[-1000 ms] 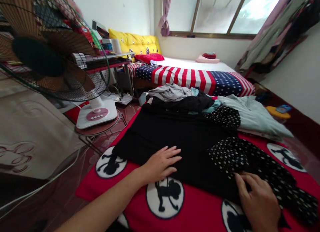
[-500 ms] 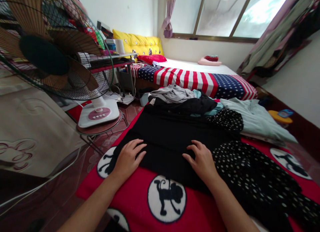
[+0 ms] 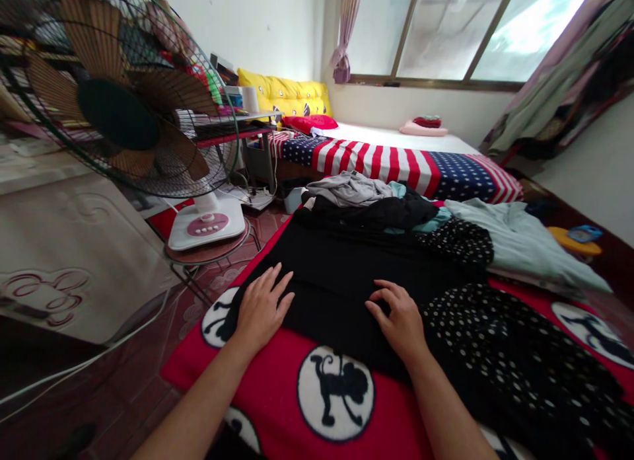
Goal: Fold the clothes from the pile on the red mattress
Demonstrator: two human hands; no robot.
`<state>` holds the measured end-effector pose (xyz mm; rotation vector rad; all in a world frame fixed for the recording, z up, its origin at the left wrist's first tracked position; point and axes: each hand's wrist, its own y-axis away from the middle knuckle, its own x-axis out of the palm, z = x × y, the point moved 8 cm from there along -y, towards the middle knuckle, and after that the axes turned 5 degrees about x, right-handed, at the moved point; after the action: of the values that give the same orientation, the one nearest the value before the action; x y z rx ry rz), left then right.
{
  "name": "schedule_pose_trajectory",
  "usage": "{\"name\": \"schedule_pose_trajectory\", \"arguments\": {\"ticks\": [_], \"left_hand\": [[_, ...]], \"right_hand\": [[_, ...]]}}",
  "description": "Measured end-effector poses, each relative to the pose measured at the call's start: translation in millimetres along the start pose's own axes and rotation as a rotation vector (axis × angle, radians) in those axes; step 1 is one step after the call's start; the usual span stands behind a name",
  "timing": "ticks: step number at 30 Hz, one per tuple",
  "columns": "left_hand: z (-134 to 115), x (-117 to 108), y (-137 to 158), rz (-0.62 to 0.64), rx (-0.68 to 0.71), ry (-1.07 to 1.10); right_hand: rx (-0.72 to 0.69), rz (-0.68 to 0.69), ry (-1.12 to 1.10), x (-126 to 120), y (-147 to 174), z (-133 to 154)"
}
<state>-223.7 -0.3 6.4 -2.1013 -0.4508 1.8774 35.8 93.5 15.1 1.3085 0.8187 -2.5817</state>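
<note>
The left hand (image 3: 261, 308) lies flat, fingers spread, on the black garment's (image 3: 337, 275) near left edge; the right hand (image 3: 400, 320) presses its middle, fingers curled, gripping nothing; the garment lies spread over the red monkey-print blanket (image 3: 277, 374), the polka-dot cloth (image 3: 495, 341) just beside it.

Right hand (image 3: 402, 322) has left the polka-dot cloth (image 3: 505, 354) & now lies on the black garment (image 3: 341, 281), fingers curled. Left hand (image 3: 261, 309) slid toward the garment's left edge, flat.
</note>
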Motion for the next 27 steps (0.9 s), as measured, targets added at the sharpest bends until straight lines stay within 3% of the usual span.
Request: {"name": "schedule_pose_trajectory", "arguments": {"ticks": [4,8,14,18,20,24,27], "left_hand": [[13.0,-12.6,-5.5,-0.064,-0.031,0.007],[50.9,-25.4,-23.3,-0.154,-0.093,0.087],[73.7,-9.0,-55.0,0.139,0.043,0.368],[74.0,-18.9,-64.2,0.209,0.066,0.457],[77.4,-23.0,-65.5,0.250,-0.019,0.608],[85.7,-5.2,-52.7,0.503,-0.427,1.062],[85.6,8.0,-43.0,0.639,-0.579,1.173]], "right_hand": [[-0.009,-0.005,-0.024,-1.0,1.8,1.6],[-0.011,0.002,-0.040,-2.6,2.4,3.1],[-0.008,-0.003,-0.037,-3.1,1.7,3.4],[-0.013,-0.006,-0.067,-5.0,2.2,6.3],[-0.012,-0.009,-0.120,-6.7,3.2,8.0],[0.039,-0.022,-0.165,-8.6,5.8,6.5],[0.068,-0.015,-0.141,-8.0,7.0,5.6]]}}
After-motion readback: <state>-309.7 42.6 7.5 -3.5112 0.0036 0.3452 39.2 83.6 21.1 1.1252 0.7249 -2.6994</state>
